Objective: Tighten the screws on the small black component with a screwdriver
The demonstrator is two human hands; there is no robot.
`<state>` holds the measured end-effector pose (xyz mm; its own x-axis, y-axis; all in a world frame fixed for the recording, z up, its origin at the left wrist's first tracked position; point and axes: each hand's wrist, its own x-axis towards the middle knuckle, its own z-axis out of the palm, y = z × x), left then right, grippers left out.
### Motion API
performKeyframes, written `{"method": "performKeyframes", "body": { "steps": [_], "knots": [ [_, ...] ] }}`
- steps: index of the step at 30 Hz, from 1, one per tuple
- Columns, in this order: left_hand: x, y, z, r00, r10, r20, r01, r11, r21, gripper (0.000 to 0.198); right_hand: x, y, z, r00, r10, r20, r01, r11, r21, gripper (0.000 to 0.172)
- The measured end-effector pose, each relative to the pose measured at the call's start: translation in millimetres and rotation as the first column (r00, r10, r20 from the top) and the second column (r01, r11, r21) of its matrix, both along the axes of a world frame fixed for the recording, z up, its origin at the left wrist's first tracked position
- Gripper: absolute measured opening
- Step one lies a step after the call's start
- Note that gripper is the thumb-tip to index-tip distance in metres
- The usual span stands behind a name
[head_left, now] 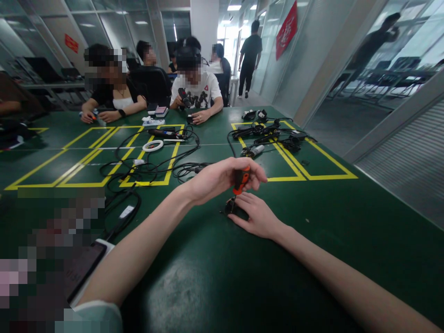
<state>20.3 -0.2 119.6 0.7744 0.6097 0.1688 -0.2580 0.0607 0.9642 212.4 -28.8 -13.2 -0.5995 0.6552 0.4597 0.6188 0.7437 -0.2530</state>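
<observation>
Left hand (227, 175) grips a screwdriver (242, 180) by its handle, shaft down to the small dark part (229, 206) held between the right hand (257, 215)'s thumb and fingers, apparently light, rigid, liable to twist, best pinched at its sides.

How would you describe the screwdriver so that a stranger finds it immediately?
Find the green table and look near the picture's middle. There the left hand holds the screwdriver, tip down, by the right hand. Orange and black colouring sets it apart from the small dark part below.
</observation>
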Motion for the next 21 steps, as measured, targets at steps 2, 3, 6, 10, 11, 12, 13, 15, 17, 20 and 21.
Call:
{"method": "performKeyframes", "body": {
  "steps": [2, 3, 6, 10, 11, 12, 13, 15, 17, 20, 21],
  "knots": [
    [-0.7, 0.2, -0.3, 0.999, 0.016, -0.042, -0.014, 0.999, 0.045, 0.032, 0.8, 0.0, -0.7, 1.000, 0.001, -0.004, -0.001, 1.000, -0.004, 0.017],
    [-0.7, -0.1, -0.6, 0.999, 0.013, -0.049, -0.010, 0.998, 0.061, 0.031, 1.2, 0.0, -1.1, 1.000, 0.001, -0.007, -0.001, 1.000, -0.006, 0.017],
    [1.0, -2.1, -2.1, 1.000, -0.014, -0.005, 0.015, 0.999, 0.045, 0.038, 2.2, -0.2, -1.9, 1.000, -0.001, -0.020, 0.000, 1.000, -0.006, 0.018],
    [5.1, -5.9, -2.6, 0.999, 0.038, 0.002, -0.038, 0.999, -0.003, 0.053, 2.4, -0.1, -2.0, 1.000, 0.005, -0.017, -0.005, 1.000, 0.002, 0.018],
    [5.5, -6.4, -2.3, 0.998, 0.055, -0.010, -0.055, 0.998, 0.000, 0.052, 2.3, 0.0, -2.0, 1.000, 0.005, -0.013, -0.005, 1.000, 0.004, 0.018],
    [5.7, -6.5, -2.0, 0.998, 0.065, -0.018, -0.065, 0.998, 0.007, 0.047, 2.0, 0.1, -1.9, 1.000, 0.004, -0.010, -0.004, 1.000, 0.007, 0.017],
    [5.4, -6.2, -1.7, 0.998, 0.062, -0.019, -0.062, 0.998, 0.012, 0.042, 1.7, 0.2, -1.9, 1.000, 0.003, -0.009, -0.003, 1.000, 0.010, 0.017],
    [4.1, -4.4, -1.4, 1.000, 0.018, -0.008, -0.018, 1.000, 0.010, 0.037, 1.4, 0.3, -1.8, 1.000, 0.004, -0.009, -0.004, 1.000, 0.014, 0.017],
    [2.5, -2.0, -1.7, 1.000, -0.023, 0.014, 0.023, 1.000, -0.001, 0.040, 1.5, 0.3, -1.9, 1.000, 0.006, -0.010, -0.006, 1.000, 0.016, 0.017],
    [1.2, 0.1, -2.7, 1.000, -0.015, 0.006, 0.015, 1.000, -0.005, 0.037, 2.6, 0.3, -2.5, 1.000, 0.006, -0.010, -0.005, 1.000, 0.018, 0.018],
    [1.2, 0.2, -2.9, 1.000, -0.007, -0.002, 0.007, 1.000, -0.002, 0.035, 3.1, 0.2, -2.8, 1.000, 0.005, -0.012, -0.005, 1.000, 0.018, 0.018]
  ]
}}
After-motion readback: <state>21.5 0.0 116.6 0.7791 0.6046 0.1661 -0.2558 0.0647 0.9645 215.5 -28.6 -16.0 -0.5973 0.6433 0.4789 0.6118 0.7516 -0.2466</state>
